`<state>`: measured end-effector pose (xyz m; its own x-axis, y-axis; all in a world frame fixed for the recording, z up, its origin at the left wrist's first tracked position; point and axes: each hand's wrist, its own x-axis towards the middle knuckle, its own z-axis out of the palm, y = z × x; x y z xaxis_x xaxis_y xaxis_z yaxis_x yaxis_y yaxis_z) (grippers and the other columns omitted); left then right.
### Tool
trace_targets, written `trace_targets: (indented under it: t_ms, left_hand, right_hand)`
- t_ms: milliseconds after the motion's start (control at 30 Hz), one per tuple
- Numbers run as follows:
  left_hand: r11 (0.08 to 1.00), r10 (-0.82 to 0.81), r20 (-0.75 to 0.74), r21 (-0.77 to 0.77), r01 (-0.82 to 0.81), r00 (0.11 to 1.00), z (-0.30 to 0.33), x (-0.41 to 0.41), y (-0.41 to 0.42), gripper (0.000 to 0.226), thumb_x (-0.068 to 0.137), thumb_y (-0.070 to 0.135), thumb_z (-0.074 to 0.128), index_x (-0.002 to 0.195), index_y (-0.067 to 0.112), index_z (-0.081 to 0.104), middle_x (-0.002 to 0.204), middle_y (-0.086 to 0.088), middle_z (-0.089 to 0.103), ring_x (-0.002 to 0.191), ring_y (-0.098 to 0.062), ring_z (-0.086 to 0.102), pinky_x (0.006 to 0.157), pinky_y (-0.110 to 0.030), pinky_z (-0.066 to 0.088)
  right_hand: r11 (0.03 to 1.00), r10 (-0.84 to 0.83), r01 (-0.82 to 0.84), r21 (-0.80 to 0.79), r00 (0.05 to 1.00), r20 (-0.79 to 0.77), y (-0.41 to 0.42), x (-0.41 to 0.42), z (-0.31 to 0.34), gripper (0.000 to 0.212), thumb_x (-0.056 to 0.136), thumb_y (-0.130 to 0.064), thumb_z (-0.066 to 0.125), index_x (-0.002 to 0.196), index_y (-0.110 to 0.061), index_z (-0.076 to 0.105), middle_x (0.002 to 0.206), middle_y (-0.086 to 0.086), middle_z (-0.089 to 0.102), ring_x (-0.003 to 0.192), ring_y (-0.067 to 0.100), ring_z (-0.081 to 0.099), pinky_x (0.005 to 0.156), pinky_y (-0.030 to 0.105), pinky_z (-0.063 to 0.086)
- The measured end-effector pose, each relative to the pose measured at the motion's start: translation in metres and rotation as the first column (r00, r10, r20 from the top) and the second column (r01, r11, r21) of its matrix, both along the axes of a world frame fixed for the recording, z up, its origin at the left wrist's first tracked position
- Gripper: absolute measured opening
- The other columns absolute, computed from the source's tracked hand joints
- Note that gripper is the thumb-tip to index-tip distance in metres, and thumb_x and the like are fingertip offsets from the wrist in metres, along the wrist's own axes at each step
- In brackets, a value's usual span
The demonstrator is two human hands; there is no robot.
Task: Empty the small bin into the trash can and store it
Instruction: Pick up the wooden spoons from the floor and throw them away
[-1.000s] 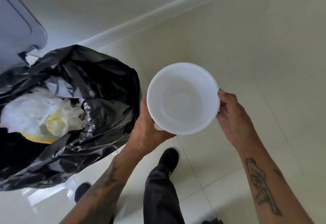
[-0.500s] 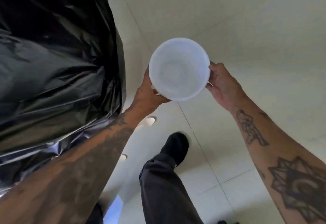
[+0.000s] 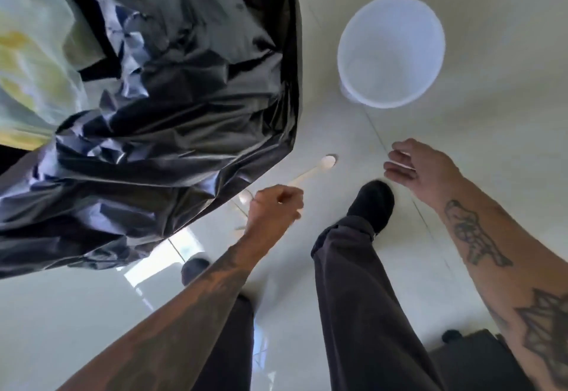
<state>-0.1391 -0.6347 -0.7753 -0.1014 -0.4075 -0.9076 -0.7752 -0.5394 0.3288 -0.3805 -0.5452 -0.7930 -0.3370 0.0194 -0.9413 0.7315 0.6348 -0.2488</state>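
The small white bin (image 3: 390, 52) stands upright and empty on the pale tiled floor, upper right, with no hand on it. To its left is the trash can lined with a black bag (image 3: 172, 107); pale white and yellow waste (image 3: 33, 52) shows inside. My left hand (image 3: 273, 209) is low beside the bag, fingers pinched on the handle end of a white plastic spoon (image 3: 316, 170) close to the floor. My right hand (image 3: 421, 169) hovers below the bin, fingers apart, holding nothing.
A second white spoon-like piece (image 3: 246, 198) lies on the floor by my left hand, partly hidden. My black shoe (image 3: 373, 203) and dark trouser leg stand between the hands. A dark object (image 3: 479, 360) sits at the bottom right.
Both hands have let go of the small bin, which now stands on the floor. My left hand has dropped to the spoon by the bag; the right hand has drawn back.
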Motion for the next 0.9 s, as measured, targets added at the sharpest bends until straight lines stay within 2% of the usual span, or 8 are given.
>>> trace_targets:
  t_ms: [167,233,300,400,567,667,767,900]
  left_hand:
    - [0.838,0.480,0.283,0.133,-0.529,0.831,-0.013,0.093,0.026,0.009,0.096,0.006,0.065,0.096,-0.002,0.069,0.078,-0.013,0.065,0.070,-0.027,0.062,0.053,-0.024,0.060]
    - [0.799,0.531,0.341,0.104,-0.592,0.776,-0.025,0.115,0.028,0.015,0.097,0.012,0.066,0.098,-0.003,0.065,0.081,-0.012,0.059,0.073,-0.025,0.059,0.064,-0.024,0.063]
    - [0.804,0.520,0.354,0.103,-0.585,0.777,-0.044,0.129,0.022,0.024,0.097,0.023,0.068,0.100,-0.001,0.064,0.096,-0.015,0.055,0.070,-0.023,0.056,0.087,-0.034,0.061]
    - [0.815,0.522,0.268,0.126,-0.566,0.810,-0.078,0.132,0.012,0.036,0.098,0.041,0.065,0.116,0.010,0.065,0.119,-0.020,0.056,0.100,-0.035,0.061,0.088,-0.036,0.058]
    - [0.809,0.550,0.241,0.083,-0.581,0.800,-0.121,0.106,-0.013,0.044,0.087,0.043,0.079,0.083,0.012,0.047,0.087,-0.008,0.056,0.082,-0.024,0.062,0.085,-0.039,0.060]
    - [0.841,0.516,0.157,0.090,-0.533,0.842,-0.141,0.104,-0.016,0.029,0.100,0.032,0.065,0.083,0.015,0.050,0.091,-0.005,0.065,0.091,-0.025,0.062,0.086,-0.036,0.054]
    - [0.877,0.478,0.211,-0.064,-0.476,0.853,-0.151,0.109,-0.018,0.040,0.093,0.023,0.076,0.066,0.008,0.050,0.045,-0.003,0.061,0.061,-0.023,0.058,0.086,-0.040,0.057]
    - [0.933,0.359,0.243,-0.071,-0.352,0.901,-0.150,0.115,-0.018,0.033,0.086,0.019,0.084,0.064,0.004,0.065,0.058,-0.009,0.067,0.043,-0.016,0.052,0.064,-0.029,0.052]
  right_hand:
    - [0.979,0.188,-0.191,0.073,0.981,0.046,-0.005,0.112,-0.027,0.016,0.094,-0.016,0.063,0.079,-0.011,0.059,0.078,0.006,0.059,0.062,0.020,0.060,0.066,0.034,0.058]
    - [0.964,0.245,-0.243,0.105,0.970,-0.002,-0.015,0.146,-0.045,0.020,0.092,-0.021,0.064,0.076,-0.009,0.060,0.074,0.006,0.061,0.066,0.023,0.064,0.079,0.042,0.064]
    - [0.931,0.350,-0.336,0.143,0.933,-0.086,-0.028,0.168,-0.066,0.030,0.091,-0.031,0.062,0.078,-0.005,0.064,0.078,0.012,0.069,0.080,0.031,0.071,0.090,0.049,0.060]
    - [0.887,0.440,-0.395,0.237,0.879,-0.183,-0.048,0.184,-0.098,0.052,0.090,-0.052,0.058,0.087,-0.001,0.067,0.102,0.018,0.073,0.104,0.037,0.071,0.095,0.047,0.057]
    - [0.878,0.402,-0.288,0.382,0.878,-0.261,-0.065,0.185,-0.130,0.051,0.095,-0.036,0.058,0.132,-0.001,0.059,0.134,0.015,0.062,0.117,0.029,0.066,0.093,0.035,0.054]
    - [0.891,0.363,-0.230,0.391,0.879,-0.309,-0.063,0.184,-0.138,0.046,0.095,-0.020,0.059,0.137,-0.002,0.053,0.138,0.013,0.059,0.123,0.029,0.063,0.098,0.036,0.052]
    - [0.881,0.399,-0.240,0.408,0.842,-0.364,-0.058,0.186,-0.139,0.049,0.095,-0.015,0.061,0.139,-0.002,0.043,0.141,0.014,0.055,0.128,0.031,0.058,0.099,0.038,0.050]
    - [0.887,0.432,-0.305,0.346,0.812,-0.394,-0.044,0.188,-0.140,0.037,0.093,-0.009,0.059,0.127,-0.001,0.047,0.131,0.017,0.059,0.118,0.035,0.061,0.089,0.038,0.053]
